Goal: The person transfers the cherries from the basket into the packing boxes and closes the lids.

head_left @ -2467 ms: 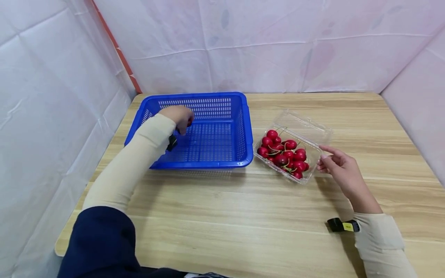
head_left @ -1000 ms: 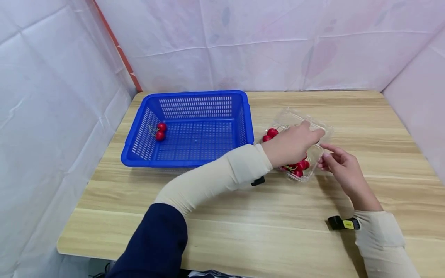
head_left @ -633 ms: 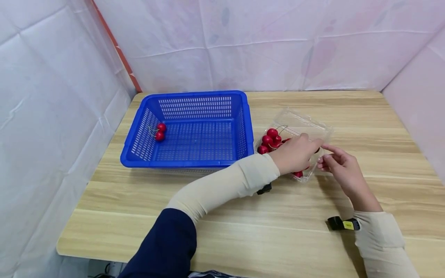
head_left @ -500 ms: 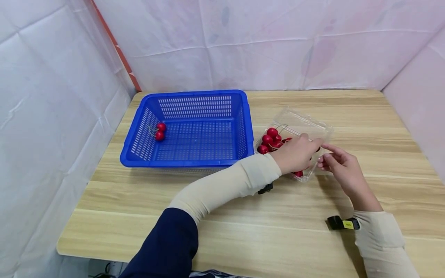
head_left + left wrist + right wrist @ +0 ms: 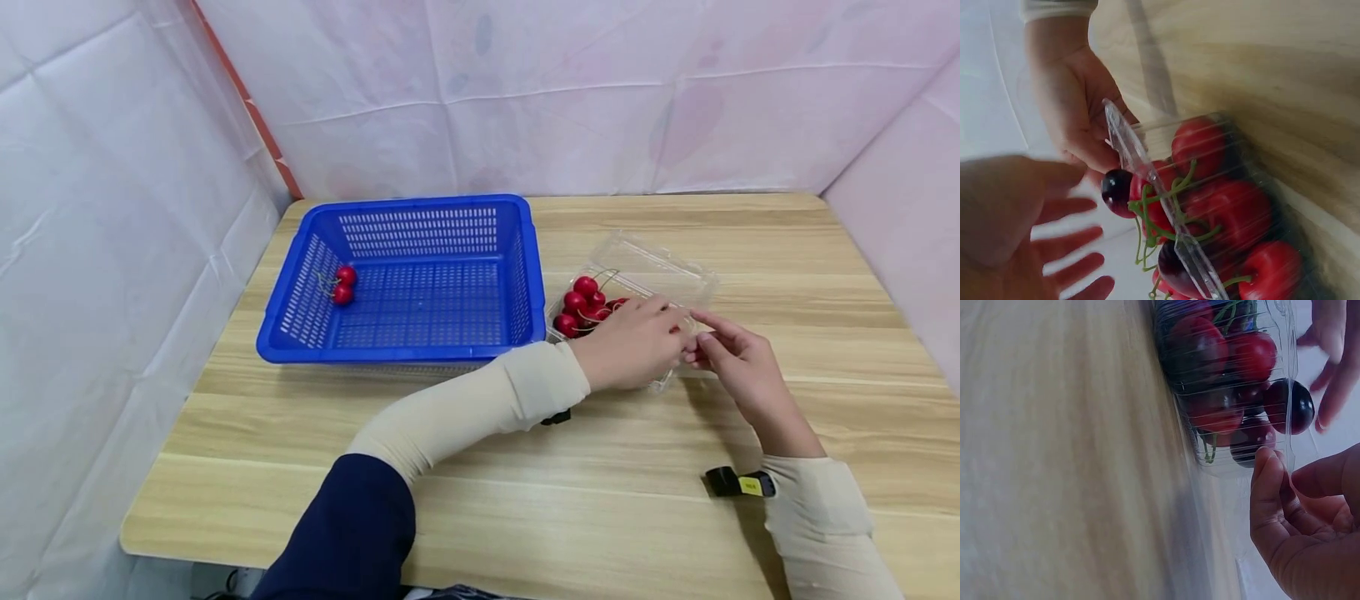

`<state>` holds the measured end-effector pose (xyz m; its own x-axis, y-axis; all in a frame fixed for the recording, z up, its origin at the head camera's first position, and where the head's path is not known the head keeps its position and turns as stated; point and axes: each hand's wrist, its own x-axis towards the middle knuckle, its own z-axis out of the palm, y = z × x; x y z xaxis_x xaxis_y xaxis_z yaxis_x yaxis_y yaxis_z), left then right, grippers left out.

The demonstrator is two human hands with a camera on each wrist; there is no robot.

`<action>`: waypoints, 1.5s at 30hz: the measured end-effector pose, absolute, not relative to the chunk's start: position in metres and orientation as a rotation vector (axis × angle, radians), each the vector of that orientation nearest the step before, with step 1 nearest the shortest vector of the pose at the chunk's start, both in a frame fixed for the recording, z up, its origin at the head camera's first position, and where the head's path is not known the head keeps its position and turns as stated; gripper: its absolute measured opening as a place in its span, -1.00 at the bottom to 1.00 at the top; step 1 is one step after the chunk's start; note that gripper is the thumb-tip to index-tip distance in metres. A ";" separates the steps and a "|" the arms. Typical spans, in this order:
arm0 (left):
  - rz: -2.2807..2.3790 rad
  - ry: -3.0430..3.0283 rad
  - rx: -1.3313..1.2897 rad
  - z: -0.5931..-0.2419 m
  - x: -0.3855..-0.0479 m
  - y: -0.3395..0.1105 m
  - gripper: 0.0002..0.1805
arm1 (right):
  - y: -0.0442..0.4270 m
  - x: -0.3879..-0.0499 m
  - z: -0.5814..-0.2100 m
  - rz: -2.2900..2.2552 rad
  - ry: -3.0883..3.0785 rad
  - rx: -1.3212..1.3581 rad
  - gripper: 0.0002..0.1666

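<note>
Red cherries (image 5: pixel 575 302) with green stems fill a clear plastic clamshell box (image 5: pixel 1129 144), its lid (image 5: pixel 652 265) folded back. My left hand (image 5: pixel 633 343) is over the box and hides part of the fruit in the head view. In the left wrist view the fingers of that left hand (image 5: pixel 1007 219) are spread beside the cherries, with nothing between them. My right hand (image 5: pixel 738 362) pinches the box's right edge between thumb and fingers, as the right wrist view shows. Two cherries (image 5: pixel 343 285) lie in the blue basket (image 5: pixel 405 354), at its left side.
The basket stands on the wooden table (image 5: pixel 480 500) just left of the box. White sheeting (image 5: pixel 555 125) rises behind the table and on both sides. A black wrist camera (image 5: pixel 723 481) sits by the right sleeve.
My left hand has moved from the basket to over the box, leaving two cherries in the basket. Lately it has shifted slightly toward me. My right hand has stayed at the box edge.
</note>
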<state>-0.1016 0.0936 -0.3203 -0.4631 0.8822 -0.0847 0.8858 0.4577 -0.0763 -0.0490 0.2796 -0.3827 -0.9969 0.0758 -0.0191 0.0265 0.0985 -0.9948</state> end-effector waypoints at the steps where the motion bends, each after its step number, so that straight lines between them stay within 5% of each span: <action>1: -0.217 2.619 1.647 -0.321 -0.100 0.092 -0.54 | 0.280 -0.049 -0.382 2.064 -2.318 -0.110 -0.51; 23: -0.297 2.334 1.496 -0.328 -0.098 0.092 -0.26 | 0.279 -0.049 -0.384 2.075 -2.318 -0.087 -0.49; 32: 0.063 2.265 1.898 -0.292 -0.097 0.078 -0.67 | 0.282 -0.048 -0.383 1.872 -2.460 -0.130 -0.51; 45: 0.370 2.566 1.790 -0.222 -0.114 0.021 -0.84 | 0.280 -0.049 -0.383 2.119 -2.275 -0.122 -0.52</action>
